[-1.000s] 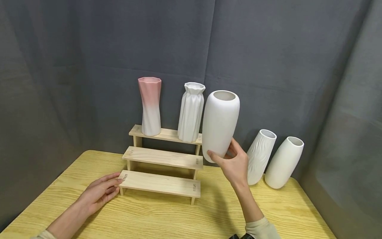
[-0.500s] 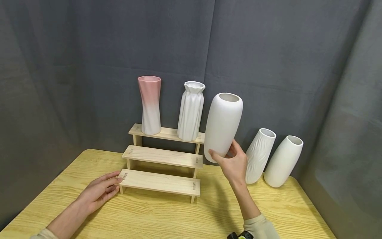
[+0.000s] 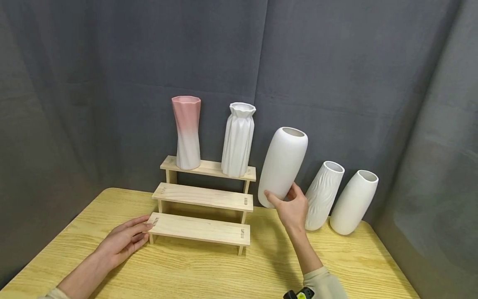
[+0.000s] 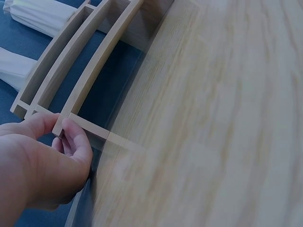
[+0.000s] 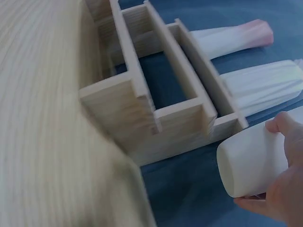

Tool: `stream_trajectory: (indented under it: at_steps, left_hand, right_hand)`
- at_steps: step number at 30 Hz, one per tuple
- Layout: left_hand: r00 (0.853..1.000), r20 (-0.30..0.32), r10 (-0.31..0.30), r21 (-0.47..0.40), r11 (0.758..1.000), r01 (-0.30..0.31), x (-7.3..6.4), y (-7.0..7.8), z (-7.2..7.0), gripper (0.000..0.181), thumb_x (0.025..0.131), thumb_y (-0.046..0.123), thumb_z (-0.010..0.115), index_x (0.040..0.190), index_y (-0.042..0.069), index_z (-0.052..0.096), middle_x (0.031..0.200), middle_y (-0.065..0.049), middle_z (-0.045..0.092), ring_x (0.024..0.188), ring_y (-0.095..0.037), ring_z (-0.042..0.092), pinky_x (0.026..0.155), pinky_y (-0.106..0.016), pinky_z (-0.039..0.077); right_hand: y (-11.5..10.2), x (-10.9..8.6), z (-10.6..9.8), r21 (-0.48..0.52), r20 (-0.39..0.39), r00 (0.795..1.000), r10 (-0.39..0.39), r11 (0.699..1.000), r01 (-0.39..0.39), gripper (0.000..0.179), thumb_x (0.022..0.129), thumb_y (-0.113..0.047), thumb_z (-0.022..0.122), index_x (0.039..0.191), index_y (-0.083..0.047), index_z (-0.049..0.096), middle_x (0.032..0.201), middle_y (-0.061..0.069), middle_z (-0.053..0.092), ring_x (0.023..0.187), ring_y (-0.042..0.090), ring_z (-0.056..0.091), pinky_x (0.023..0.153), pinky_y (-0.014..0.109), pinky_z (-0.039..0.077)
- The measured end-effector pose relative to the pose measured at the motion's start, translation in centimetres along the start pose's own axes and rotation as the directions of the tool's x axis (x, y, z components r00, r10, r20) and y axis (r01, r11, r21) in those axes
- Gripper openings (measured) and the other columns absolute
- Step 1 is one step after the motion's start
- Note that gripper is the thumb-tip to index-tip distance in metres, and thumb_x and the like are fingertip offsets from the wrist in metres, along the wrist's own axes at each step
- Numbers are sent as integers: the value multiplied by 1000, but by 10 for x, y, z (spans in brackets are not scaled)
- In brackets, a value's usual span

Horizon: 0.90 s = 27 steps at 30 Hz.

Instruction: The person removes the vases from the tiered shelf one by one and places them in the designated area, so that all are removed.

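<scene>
My right hand (image 3: 293,207) grips a smooth white vase (image 3: 282,166) near its base, thumb in front and fingers behind. The vase is up in the air right of the three-tier wooden stand (image 3: 199,228), its mouth leaning right. In the right wrist view the vase's base (image 5: 228,170) points toward the stand's side. My left hand (image 3: 125,238) pinches the left end of the stand's lowest board, one side of which shows between thumb and fingers in the left wrist view. A pink-and-white twisted vase (image 3: 188,137) and a white pleated vase (image 3: 237,141) stand on the top tier.
Two more white vases, one with a rippled surface (image 3: 324,197) and one smooth with a slanted mouth (image 3: 354,203), stand on the wooden table (image 3: 194,274) right of my right hand. A grey curtain (image 3: 336,74) hangs behind and along both sides.
My right hand has moved the smooth white vase slightly right and down, away from the stand, and the vase leans more. The left hand keeps its place on the stand.
</scene>
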<state>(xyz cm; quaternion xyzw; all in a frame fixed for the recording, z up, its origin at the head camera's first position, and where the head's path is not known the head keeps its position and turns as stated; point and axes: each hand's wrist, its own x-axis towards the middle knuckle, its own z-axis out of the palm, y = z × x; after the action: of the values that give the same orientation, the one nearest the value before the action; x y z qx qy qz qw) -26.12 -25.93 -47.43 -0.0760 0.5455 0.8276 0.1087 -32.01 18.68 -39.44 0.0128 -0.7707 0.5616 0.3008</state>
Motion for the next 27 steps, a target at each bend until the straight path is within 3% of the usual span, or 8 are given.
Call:
stream_trajectory:
  at_steps: [17, 27]
  left_hand:
    - [1000, -11, 1, 9, 1000, 0, 1, -2, 0, 71, 99, 7, 68, 157, 0, 26, 118, -8, 56, 85, -9, 59, 82, -23, 55]
    - [1000, -9, 4, -14, 1000, -4, 2, -2, -1, 69, 99, 7, 68, 156, 2, 30, 116, -7, 59, 83, -8, 60, 82, -24, 55]
  right_hand:
    - [54, 0, 7, -62, 15, 995, 101, 993, -100, 79, 73, -29, 94, 135, 0, 54, 116, 16, 64, 104, 30, 61, 85, 41, 51]
    - [77, -3, 8, -149, 24, 991, 134, 980, -129, 82, 72, -29, 92, 136, 1, 50, 119, 20, 62, 107, 33, 60, 86, 44, 52]
